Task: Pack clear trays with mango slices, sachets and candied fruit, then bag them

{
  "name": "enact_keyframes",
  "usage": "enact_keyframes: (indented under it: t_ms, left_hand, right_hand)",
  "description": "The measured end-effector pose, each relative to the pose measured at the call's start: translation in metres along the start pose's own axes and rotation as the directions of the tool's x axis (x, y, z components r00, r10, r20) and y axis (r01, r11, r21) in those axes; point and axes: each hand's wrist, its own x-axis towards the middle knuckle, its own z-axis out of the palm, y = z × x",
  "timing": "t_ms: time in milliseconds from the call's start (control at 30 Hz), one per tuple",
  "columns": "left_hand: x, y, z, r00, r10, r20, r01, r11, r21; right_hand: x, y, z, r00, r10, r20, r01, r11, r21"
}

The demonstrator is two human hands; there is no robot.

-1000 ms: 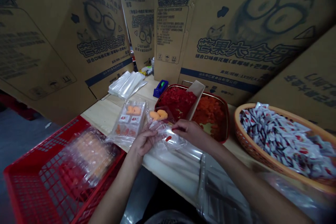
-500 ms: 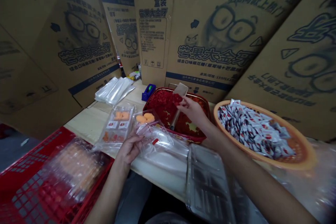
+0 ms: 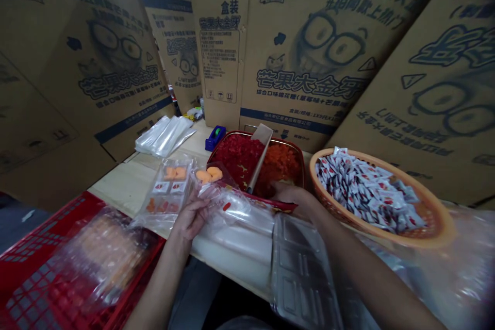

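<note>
My left hand [image 3: 189, 216] grips the mouth of a clear plastic bag [image 3: 235, 211], which holds a small clear tray with orange candy pieces [image 3: 209, 174]. My right hand [image 3: 290, 197] rests at the near rim of a red-rimmed tray [image 3: 286, 143], over diced orange pieces [image 3: 280, 164]. Its fingertips are hidden, so I cannot tell if it holds any pieces. Diced red pieces [image 3: 235, 154] fill the tray's other side, and a pale flat scoop [image 3: 258, 157] stands between the two heaps. A filled clear pack [image 3: 166, 191] lies just beyond my left hand.
A woven orange basket [image 3: 386, 229] of white-and-red sachets sits to the right. A red crate [image 3: 46, 252] holds clear packs at lower left. Flat plastic bags [image 3: 164, 136], a blue tape dispenser [image 3: 215, 137], clear moulded trays [image 3: 301, 273] and upright printed cardboard sheets [image 3: 309, 46] surround the wooden table [image 3: 119, 185].
My right hand has moved from above the red pieces toward the tray's near rim, over the orange pieces. My left hand still has the bag, and the view has shifted slightly.
</note>
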Motion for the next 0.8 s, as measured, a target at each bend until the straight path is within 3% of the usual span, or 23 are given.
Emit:
enact_keyframes:
  t_ms: [300, 400, 500, 633, 800]
  left_hand:
    - [0.014, -0.005, 0.006, 0.999, -0.010, -0.035, 0.008, 0.998, -0.058]
    - [0.015, -0.005, 0.006, 0.999, -0.014, -0.036, 0.012, 0.998, -0.062]
    - [0.016, -0.006, 0.006, 0.999, -0.017, -0.031, 0.015, 0.998, -0.059]
    - [0.017, -0.007, 0.006, 1.000, -0.009, -0.007, 0.009, 0.999, -0.039]
    - [0.016, -0.006, 0.007, 0.999, -0.010, -0.032, 0.010, 1.000, -0.023]
  right_hand:
    - [-0.001, 0.007, -0.007, 0.982, 0.074, -0.175, 0.018, 0.880, 0.474]
    - [-0.016, -0.015, -0.015, 0.968, 0.020, -0.249, 0.151, 0.748, 0.646]
    - [-0.033, -0.049, -0.015, 0.969, -0.123, -0.214, 0.245, 0.599, 0.762]
    - [-0.042, -0.084, -0.001, 0.969, -0.220, -0.113, 0.236, 0.682, 0.692]
    - [-0.038, -0.089, 0.013, 0.966, -0.221, -0.134, 0.255, 0.728, 0.637]
